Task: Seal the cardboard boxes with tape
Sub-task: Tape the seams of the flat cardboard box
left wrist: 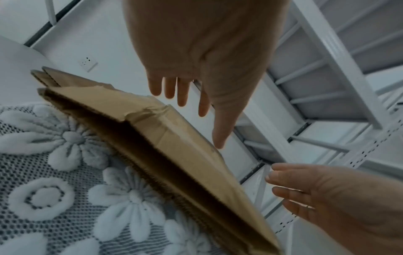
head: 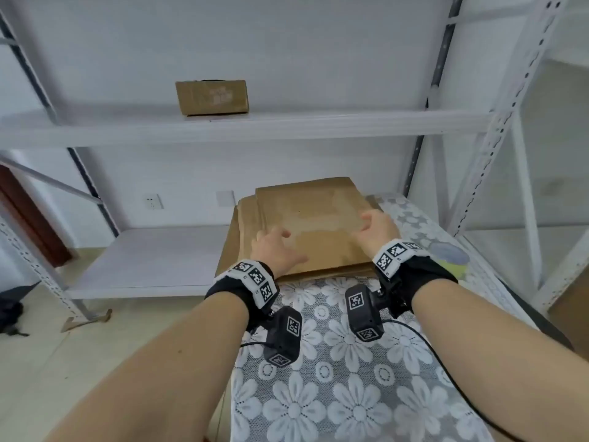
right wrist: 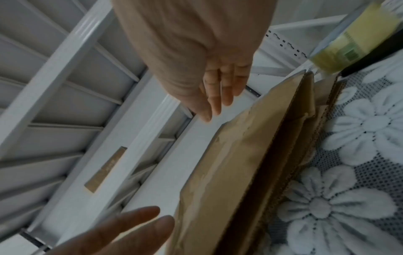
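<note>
Brown cardboard lies in a flat stack (head: 306,224) in the middle of the head view, at the far end of the counter (head: 334,393) with its white flower cloth. These boxes are folded flat, not yet made up, so no box here is taped. One built box (head: 212,97) sits on the shelf (head: 287,126) in the upper left of the frame; I cannot tell if it has tape on it. A yellowish roll, maybe the tape (right wrist: 353,43), shows in the upper right of the right wrist view, just past the stack. So the job looks like it is near the start: a box must be opened up, folded shut and taped.

Over the top sheet, the left hand (head: 275,247) is spread wide with straight fingers and holds nothing. Its fingers seem to float just above the cardboard. By the stack's right edge, the right hand (head: 377,228) is loose and open, holding nothing too.
</note>
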Motion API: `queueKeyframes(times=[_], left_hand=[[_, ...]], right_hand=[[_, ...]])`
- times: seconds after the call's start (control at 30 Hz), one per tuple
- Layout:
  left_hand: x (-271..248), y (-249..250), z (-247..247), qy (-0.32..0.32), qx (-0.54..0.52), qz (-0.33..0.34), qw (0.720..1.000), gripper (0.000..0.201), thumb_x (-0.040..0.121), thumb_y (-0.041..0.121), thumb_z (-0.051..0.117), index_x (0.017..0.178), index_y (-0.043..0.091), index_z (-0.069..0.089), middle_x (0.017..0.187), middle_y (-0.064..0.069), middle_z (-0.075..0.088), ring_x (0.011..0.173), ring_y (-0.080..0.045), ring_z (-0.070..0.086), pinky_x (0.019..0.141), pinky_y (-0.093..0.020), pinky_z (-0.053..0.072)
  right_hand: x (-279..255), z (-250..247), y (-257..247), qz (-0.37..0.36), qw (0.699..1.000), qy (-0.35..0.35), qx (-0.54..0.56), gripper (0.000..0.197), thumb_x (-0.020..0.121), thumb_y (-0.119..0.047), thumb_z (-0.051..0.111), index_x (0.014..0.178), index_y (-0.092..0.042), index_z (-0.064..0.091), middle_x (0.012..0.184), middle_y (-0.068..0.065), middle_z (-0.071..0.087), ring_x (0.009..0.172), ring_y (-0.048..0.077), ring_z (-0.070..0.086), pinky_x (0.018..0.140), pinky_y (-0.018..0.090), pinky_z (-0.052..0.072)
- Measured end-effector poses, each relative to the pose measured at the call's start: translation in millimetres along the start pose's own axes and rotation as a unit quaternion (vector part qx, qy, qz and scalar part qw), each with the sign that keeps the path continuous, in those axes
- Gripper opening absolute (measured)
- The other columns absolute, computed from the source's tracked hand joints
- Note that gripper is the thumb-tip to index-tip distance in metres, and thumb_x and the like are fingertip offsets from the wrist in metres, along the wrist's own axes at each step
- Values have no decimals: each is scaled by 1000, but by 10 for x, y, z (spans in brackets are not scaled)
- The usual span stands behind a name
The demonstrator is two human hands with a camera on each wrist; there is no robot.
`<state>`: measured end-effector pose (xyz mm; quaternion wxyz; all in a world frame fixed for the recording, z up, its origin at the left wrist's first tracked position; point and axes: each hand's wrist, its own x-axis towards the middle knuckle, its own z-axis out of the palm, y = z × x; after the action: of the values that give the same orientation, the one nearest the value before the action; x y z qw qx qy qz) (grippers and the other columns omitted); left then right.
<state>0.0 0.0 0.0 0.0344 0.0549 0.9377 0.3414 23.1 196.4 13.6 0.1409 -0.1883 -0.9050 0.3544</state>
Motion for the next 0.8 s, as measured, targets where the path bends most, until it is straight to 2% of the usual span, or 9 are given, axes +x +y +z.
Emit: queueKeyframes(times=[0.03,0.13,0.2,0.27,0.37,0.57,0.67,0.8], left_hand=[[-7,2,3,-13,41,4,999,71,77,44,78,138,25,46,146,-9,37,137,-27,31,110,-40,32],[38,-79,81,-19,142,17,990,86,73,52,78,146,32,37,157,-10,22,145,-30,16,118,-45,16],[96,-116,155,-37,165,22,985,91,71,51,79,148,36,32,161,-9,13,148,-32,9,120,-51,10],[168,-151,213,-52,180,26,982,91,72,42,77,149,39,28,162,-8,9,148,-31,4,120,-54,7],[213,-157,268,-68,204,45,976,92,73,35,75,150,40,24,162,-8,8,149,-31,1,120,-56,3],[237,-190,434,-82,275,55,956,91,77,31,71,151,40,19,161,-8,9,148,-32,3,118,-59,4],[233,-171,449,-73,282,62,955,88,79,30,70,151,38,21,159,-7,16,147,-33,9,117,-61,9],[199,-98,375,-77,257,63,961,77,82,15,63,149,34,30,154,-4,28,143,-32,19,116,-61,14]], right_hand=[[13,33,25,8,999,-6,-34,49,86,-10,62,133,-14,49,127,8,56,108,23,56,81,26,42],[37,140,98,28,984,-24,-177,49,87,-16,59,134,-14,43,138,13,42,126,31,39,99,37,35],[71,180,138,32,974,-24,-225,54,85,-21,60,135,-14,41,141,16,36,128,33,33,103,41,33],[142,214,208,37,968,-31,-248,71,78,-27,66,140,-16,34,144,15,31,132,33,28,108,45,30],[203,256,281,40,957,-83,-275,99,70,-39,74,148,-22,16,153,13,16,141,34,14,113,55,18],[231,238,346,42,957,-161,-238,123,63,-51,81,150,-29,-3,158,10,-1,145,34,-1,112,63,14],[240,264,374,36,959,-184,-214,130,58,-50,85,150,-31,-5,159,8,-2,145,34,-4,110,67,13],[232,260,384,29,958,-185,-217,129,58,-51,84,151,-30,-2,159,8,2,145,34,-1,109,67,15]])
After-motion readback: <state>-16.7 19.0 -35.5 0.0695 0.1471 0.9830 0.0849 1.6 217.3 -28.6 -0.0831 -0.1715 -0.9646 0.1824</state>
